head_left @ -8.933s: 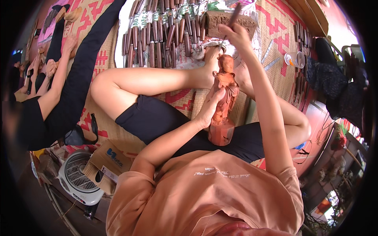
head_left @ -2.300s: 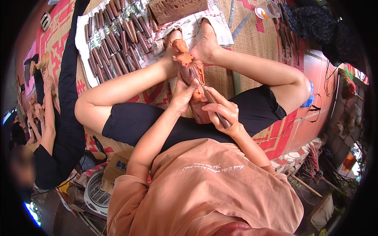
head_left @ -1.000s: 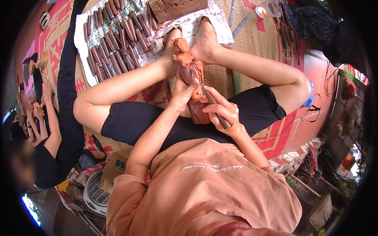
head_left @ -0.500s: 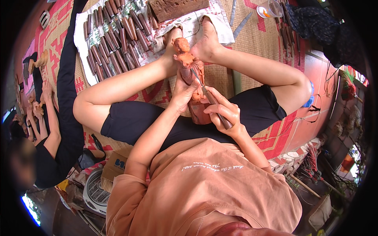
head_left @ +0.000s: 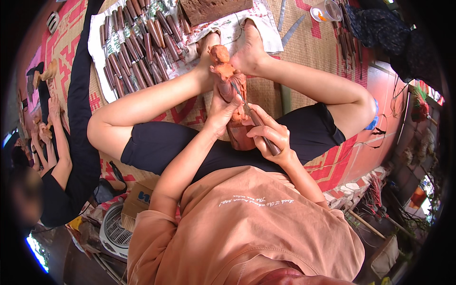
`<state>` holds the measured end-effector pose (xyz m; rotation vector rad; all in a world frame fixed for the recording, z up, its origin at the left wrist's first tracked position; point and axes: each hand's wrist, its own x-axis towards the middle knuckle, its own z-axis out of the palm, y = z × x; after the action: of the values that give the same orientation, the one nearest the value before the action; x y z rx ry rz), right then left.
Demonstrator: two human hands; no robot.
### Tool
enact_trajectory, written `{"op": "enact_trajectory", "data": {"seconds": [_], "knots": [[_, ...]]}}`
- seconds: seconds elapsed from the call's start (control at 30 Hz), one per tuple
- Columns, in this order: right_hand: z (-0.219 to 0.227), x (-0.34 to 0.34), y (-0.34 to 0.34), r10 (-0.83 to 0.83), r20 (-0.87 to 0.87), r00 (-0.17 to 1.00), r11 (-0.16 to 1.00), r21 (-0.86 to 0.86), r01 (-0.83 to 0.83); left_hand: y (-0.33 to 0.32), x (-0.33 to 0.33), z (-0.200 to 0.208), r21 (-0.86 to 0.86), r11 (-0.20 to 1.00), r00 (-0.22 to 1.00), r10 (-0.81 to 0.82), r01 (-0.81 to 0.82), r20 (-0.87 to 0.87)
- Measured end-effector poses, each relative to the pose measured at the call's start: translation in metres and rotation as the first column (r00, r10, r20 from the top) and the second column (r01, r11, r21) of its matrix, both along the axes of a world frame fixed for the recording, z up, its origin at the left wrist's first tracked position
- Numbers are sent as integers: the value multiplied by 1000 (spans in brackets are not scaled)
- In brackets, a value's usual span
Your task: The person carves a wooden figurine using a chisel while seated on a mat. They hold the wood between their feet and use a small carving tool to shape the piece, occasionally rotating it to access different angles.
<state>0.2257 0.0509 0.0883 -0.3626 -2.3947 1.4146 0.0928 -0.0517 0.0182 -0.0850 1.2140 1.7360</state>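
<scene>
A reddish-brown carved wooden figurine [head_left: 222, 71] stands tilted between my legs, its rounded head near my feet and its broad base by my lap. My left hand [head_left: 222, 113] is wrapped round its middle from the left, thumb lying across the front. In my right hand [head_left: 273, 135] is a carving chisel [head_left: 264, 131] with a dark wooden handle. The chisel's thin metal blade points up and left along the figurine's carved front, close by my left thumb. Whether its edge touches the wood I cannot tell.
Several dark-handled carving tools [head_left: 137, 52] lie in rows on a white cloth [head_left: 97, 52] at the far left. Beyond my feet sits a brown wooden block [head_left: 216, 10]. A plastic cup [head_left: 326, 11] and more tools [head_left: 346, 40] are far right. Another person's arms [head_left: 59, 142] work at left.
Both hands, the figurine and the chisel keep almost the same place. Only a very slight shift of the view shows.
</scene>
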Motion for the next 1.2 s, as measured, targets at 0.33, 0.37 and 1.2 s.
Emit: {"op": "enact_trajectory", "data": {"seconds": [0.33, 0.37, 1.2], "knots": [[-1, -2, -1, -4, -23, 1000, 1000, 16, 4, -2, 1, -6, -4, 1000, 1000, 1, -1, 10], [-2, -2, -1, -7, -23, 1000, 1000, 19, 7, -1, 1, -5, -4, 1000, 1000, 0, 0, 6], [-7, -1, 0, -20, 4, 1000, 978, -205, 21, -2, 2, -9, -32, 999, 996, -46, 44, -77]]}}
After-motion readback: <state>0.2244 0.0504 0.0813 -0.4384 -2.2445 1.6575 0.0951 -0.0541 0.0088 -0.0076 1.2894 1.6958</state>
